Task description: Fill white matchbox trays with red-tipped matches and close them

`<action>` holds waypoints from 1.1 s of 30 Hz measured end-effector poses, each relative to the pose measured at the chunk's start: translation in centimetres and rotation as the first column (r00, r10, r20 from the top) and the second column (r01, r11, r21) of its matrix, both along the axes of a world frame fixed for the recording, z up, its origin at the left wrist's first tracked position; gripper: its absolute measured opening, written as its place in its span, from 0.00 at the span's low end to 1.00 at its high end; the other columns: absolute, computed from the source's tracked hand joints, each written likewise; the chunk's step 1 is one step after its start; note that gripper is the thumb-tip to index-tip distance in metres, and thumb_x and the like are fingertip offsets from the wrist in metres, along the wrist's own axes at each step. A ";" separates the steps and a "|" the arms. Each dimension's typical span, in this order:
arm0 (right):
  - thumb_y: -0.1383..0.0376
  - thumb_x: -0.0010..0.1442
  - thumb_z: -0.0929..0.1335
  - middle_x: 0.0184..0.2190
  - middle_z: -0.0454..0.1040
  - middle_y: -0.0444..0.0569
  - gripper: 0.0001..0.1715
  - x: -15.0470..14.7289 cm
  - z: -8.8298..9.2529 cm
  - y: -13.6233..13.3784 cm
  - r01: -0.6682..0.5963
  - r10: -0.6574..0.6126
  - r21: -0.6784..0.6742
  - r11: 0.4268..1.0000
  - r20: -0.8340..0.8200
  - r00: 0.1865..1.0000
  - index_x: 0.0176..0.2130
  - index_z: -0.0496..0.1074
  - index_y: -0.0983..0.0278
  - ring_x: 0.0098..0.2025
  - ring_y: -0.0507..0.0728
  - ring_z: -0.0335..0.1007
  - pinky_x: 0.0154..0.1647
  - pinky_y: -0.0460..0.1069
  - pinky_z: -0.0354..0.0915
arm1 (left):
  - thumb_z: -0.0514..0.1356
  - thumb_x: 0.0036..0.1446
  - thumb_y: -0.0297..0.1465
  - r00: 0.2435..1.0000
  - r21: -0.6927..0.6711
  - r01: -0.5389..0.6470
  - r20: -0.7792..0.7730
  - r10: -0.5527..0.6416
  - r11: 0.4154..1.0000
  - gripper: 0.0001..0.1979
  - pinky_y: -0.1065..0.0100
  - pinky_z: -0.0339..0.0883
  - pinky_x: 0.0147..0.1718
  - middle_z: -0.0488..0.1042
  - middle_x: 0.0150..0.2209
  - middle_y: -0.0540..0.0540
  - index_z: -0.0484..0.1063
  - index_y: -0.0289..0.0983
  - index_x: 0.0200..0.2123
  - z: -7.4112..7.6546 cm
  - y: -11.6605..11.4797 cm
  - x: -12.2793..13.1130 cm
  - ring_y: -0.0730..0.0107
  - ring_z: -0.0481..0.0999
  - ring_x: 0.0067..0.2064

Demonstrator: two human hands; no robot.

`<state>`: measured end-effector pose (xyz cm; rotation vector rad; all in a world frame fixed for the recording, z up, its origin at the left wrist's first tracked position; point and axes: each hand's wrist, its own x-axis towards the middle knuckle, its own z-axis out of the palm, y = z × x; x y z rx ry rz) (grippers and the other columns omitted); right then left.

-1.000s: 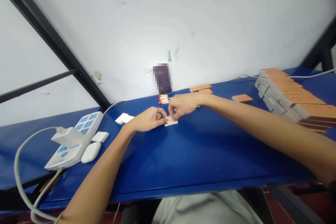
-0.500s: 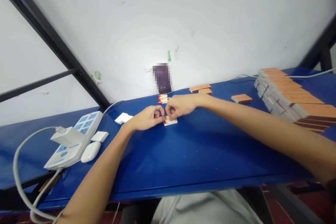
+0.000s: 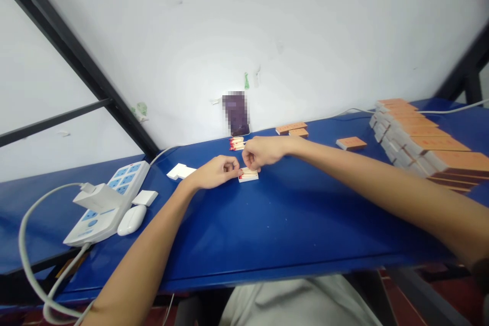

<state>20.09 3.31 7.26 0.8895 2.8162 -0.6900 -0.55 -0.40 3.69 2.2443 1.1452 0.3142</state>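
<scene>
A small white matchbox tray [image 3: 248,179] lies on the blue tabletop with red-tipped matches [image 3: 250,172] in it. My left hand [image 3: 213,172] is closed at the tray's left end, thumb and fingers gripping it there by the match heads. Over the tray's far edge, my right hand [image 3: 264,151] has its fingers curled together, pointing down at the matches. Whatever is between those fingertips is hidden. Just behind the hands lies a loose pile of matches [image 3: 237,143], partly covered by my right hand.
A phone [image 3: 237,112] leans on the wall. White trays [image 3: 179,171] lie left of my left hand, near a power strip [image 3: 110,204] and a white earbud case [image 3: 132,220]. Orange matchboxes [image 3: 350,143] lie to the right, with a large stack [image 3: 439,142] beyond.
My right hand has shifted slightly up and right over the tray, so more of the matches show. The left hand stays at the tray's left end.
</scene>
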 end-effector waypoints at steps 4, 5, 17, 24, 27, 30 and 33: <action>0.69 0.50 0.65 0.28 0.79 0.46 0.11 0.1 0.3 -0.2 0.004 -0.004 -0.010 1.000 -0.008 1.000 0.32 0.77 0.66 0.32 0.53 0.72 0.32 0.46 0.60 | 0.52 0.62 0.44 1.000 -0.040 -0.027 0.003 0.028 0.999 0.18 0.72 0.58 0.25 0.72 0.26 0.49 0.69 0.36 0.33 -0.1 0.1 0.0 0.74 0.65 0.26; 0.68 0.50 0.65 0.28 0.79 0.46 0.10 0.2 0.3 -0.3 0.003 -0.003 -0.005 1.000 -0.009 1.000 0.31 0.76 0.66 0.32 0.53 0.72 0.32 0.46 0.60 | 0.52 0.62 0.44 0.999 -0.040 -0.032 0.002 0.032 0.999 0.17 0.72 0.58 0.25 0.72 0.26 0.49 0.69 0.36 0.33 -0.1 0.1 0.0 0.74 0.66 0.26; 0.67 0.51 0.66 0.27 0.79 0.47 0.10 0.0 -0.1 -0.1 0.010 -0.010 -0.014 1.000 0.006 1.000 0.31 0.77 0.67 0.32 0.53 0.72 0.32 0.45 0.59 | 0.54 0.61 0.45 0.997 0.042 -0.061 -0.044 0.063 0.997 0.16 0.72 0.56 0.25 0.72 0.25 0.50 0.67 0.37 0.32 -0.3 0.1 0.2 0.73 0.67 0.25; 0.64 0.53 0.67 0.28 0.79 0.48 0.10 0.0 0.0 -0.2 0.000 0.000 0.006 1.000 0.031 1.000 0.29 0.77 0.67 0.31 0.53 0.71 0.32 0.46 0.59 | 0.52 0.62 0.45 0.994 0.082 -0.071 -0.076 0.078 0.994 0.17 0.72 0.55 0.24 0.72 0.25 0.50 0.69 0.37 0.34 -0.5 0.1 0.3 0.72 0.66 0.25; 0.64 0.52 0.67 0.28 0.79 0.48 0.10 -0.1 -0.2 0.0 -0.003 0.003 0.014 1.000 0.015 1.000 0.29 0.76 0.67 0.31 0.53 0.71 0.32 0.46 0.59 | 0.53 0.62 0.45 0.993 0.098 -0.073 -0.081 0.081 0.992 0.17 0.72 0.54 0.24 0.72 0.25 0.50 0.69 0.37 0.33 -0.5 0.1 0.4 0.72 0.66 0.25; 0.64 0.52 0.67 0.27 0.78 0.47 0.08 -0.1 -0.3 0.0 0.005 -0.005 0.012 1.000 -0.003 1.000 0.30 0.75 0.66 0.31 0.53 0.71 0.32 0.46 0.59 | 0.53 0.61 0.45 0.993 0.120 -0.079 -0.079 0.088 0.990 0.17 0.72 0.54 0.24 0.70 0.25 0.51 0.69 0.37 0.32 -0.6 0.1 0.5 0.73 0.65 0.25; 0.65 0.52 0.66 0.27 0.78 0.47 0.08 -0.1 -0.3 0.0 0.024 -0.024 0.004 1.000 -0.016 1.000 0.30 0.74 0.66 0.31 0.53 0.71 0.32 0.46 0.59 | 0.52 0.61 0.42 0.993 0.112 -0.088 -0.069 0.096 0.990 0.15 0.72 0.53 0.24 0.69 0.23 0.52 0.68 0.37 0.33 -0.7 0.1 0.5 0.73 0.64 0.24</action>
